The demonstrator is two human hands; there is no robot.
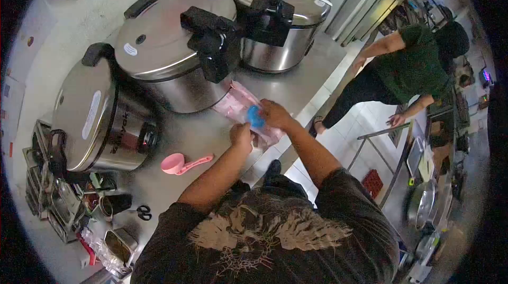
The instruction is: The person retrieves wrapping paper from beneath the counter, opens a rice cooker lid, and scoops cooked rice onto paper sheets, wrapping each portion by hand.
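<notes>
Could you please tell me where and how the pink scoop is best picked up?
Probably by its slim handle, pinched from above, coming from the side of the left hand: the scoop lies on the counter, handle pointing that way, round bowl toward the nearest cooker.

You're in a commercial-style kitchen: three big, round, silver-steel cookers (177, 35) crowd the far left of your grey metal counter (196, 136).
</notes>
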